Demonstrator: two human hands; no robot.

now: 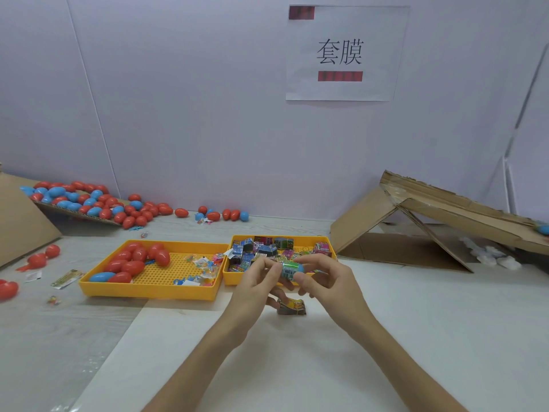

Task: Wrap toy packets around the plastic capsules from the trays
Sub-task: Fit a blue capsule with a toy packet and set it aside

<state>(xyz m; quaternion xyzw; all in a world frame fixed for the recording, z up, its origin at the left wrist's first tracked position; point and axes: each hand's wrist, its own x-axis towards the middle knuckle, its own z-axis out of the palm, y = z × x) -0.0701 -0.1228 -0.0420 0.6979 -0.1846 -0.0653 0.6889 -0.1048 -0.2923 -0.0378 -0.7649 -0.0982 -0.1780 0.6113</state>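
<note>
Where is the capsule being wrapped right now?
Centre of the head view: the capsule is pinched between the left hand and right hand, by the right tray's near edge.

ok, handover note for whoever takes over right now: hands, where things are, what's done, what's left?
Left hand and right hand: both pinch one blue capsule with a packet round its middle.
Bare capsules: left tray; loose capsules back left.
Packets: right tray; spare packet on the table under the hands.
Done: no finished pile in view.
Left: finish this wrap, then the rest.
</note>
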